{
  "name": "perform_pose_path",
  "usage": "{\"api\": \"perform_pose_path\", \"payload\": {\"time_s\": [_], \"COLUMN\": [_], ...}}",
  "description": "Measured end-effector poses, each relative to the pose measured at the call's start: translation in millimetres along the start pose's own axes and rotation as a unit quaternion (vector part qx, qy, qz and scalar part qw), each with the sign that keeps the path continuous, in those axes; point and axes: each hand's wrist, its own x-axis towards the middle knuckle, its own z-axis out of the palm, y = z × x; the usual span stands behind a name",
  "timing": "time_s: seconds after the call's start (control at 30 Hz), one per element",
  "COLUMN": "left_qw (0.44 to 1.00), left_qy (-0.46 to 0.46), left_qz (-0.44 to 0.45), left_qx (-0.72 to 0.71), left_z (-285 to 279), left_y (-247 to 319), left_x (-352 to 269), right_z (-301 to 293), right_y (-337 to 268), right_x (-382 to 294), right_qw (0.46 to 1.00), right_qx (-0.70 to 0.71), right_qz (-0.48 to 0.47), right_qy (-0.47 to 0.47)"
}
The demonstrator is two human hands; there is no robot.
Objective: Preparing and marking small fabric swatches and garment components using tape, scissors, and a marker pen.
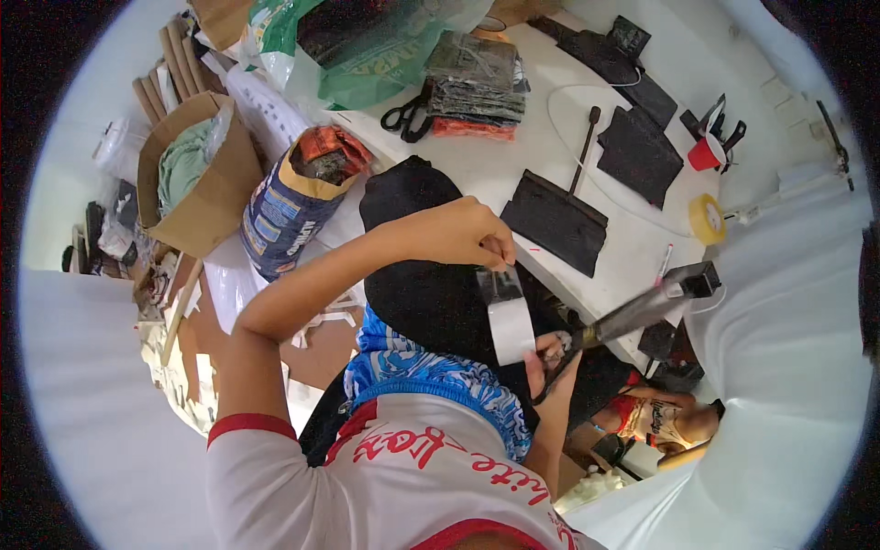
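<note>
My left hand [485, 237] pinches the dark, shiny top end of a white strip [511, 331]. The strip hangs down in a slight curve. At its lower end is my right hand [548, 354], with the thumb close to the strip's edge. A long dark object [629, 315] with a brass-coloured part passes at my right hand and reaches towards the table's edge; what it is and whether my fingers grip it cannot be told. Behind the strip, a black cloth or cushion [419, 282] lies over my blue and white patterned shorts [412, 364].
On the white table [550, 148] are stacked bagged packets [474, 75], black scissors [410, 118], black sheet pieces [560, 223], a red cup [705, 152] and a tape roll [707, 218]. A cardboard box [199, 179] and a filled bag [292, 206] stand left. Another person [663, 419] is at right.
</note>
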Motion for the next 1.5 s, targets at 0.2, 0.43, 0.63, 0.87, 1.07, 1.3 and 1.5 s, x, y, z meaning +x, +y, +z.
{"api": "perform_pose_path", "payload": {"time_s": [0.2, 0.43, 0.63, 0.87, 1.07, 1.3, 1.5], "left_qw": [0.996, 0.996, 0.983, 0.97, 0.986, 0.985, 0.987], "left_qy": [-0.032, -0.036, -0.138, -0.129, -0.123, -0.122, -0.087], "left_qz": [-0.013, -0.017, -0.083, -0.15, -0.112, -0.122, -0.13], "left_qx": [0.076, 0.074, -0.089, -0.14, -0.009, -0.011, -0.031], "left_z": [-6.4, -1.1, -21.4, -32.6, -34.7, -42.8, -57.6], "left_y": [8.9, 11.1, -0.9, -13.3, -16.5, -20.9, -40.3], "left_x": [19.4, 37.6, 39.9, 45.4, 73.3, 83.9, 90.0], "right_z": [-2.9, -16.7, -19.4, -28.6, -27.2, -32.3, -35.4], "right_y": [-8.2, 11.4, 4.6, -15.1, -7.3, 6.8, 2.2], "right_x": [9.6, 12.1, -16.3, -9.7, 7.2, 3.5, 5.4], "right_qw": [0.968, 0.985, 0.976, 0.968, 0.993, 0.986, 0.993], "right_qx": [-0.244, -0.136, 0.19, 0.239, 0.052, -0.112, -0.056], "right_qz": [0.056, 0.103, 0.106, 0.078, 0.108, 0.12, 0.093], "right_qy": [0.023, 0.006, -0.004, -0.004, 0.006, 0.037, -0.047]}}
